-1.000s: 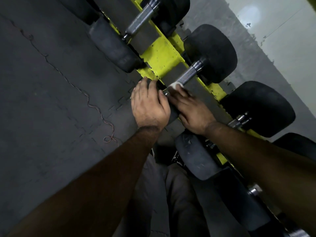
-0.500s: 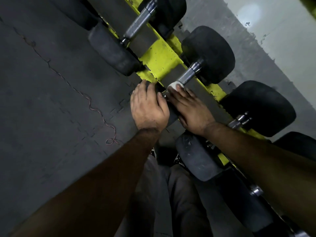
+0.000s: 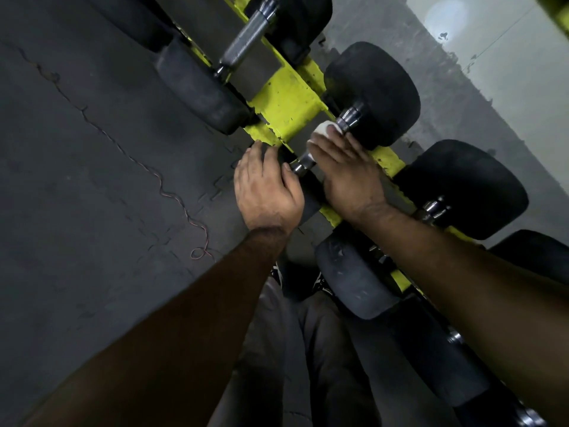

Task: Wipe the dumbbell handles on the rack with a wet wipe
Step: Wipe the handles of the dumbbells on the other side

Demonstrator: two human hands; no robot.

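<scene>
The left hand (image 3: 267, 189) lies nearest, fingers together, curled over the dumbbell's near black head; beyond it the right hand (image 3: 345, 171) covers the handle (image 3: 303, 163), fingertips seemingly pressing the white wet wipe (image 3: 321, 130) against it; the yellow rack (image 3: 286, 103) runs behind.

A single head-worn wide-angle camera looks steeply down from close above the yellow dumbbell rack (image 3: 286, 103), which runs diagonally across the frame. Both forearms reach in from the bottom edge, and the dark floor (image 3: 77, 180) fills the left side.
</scene>
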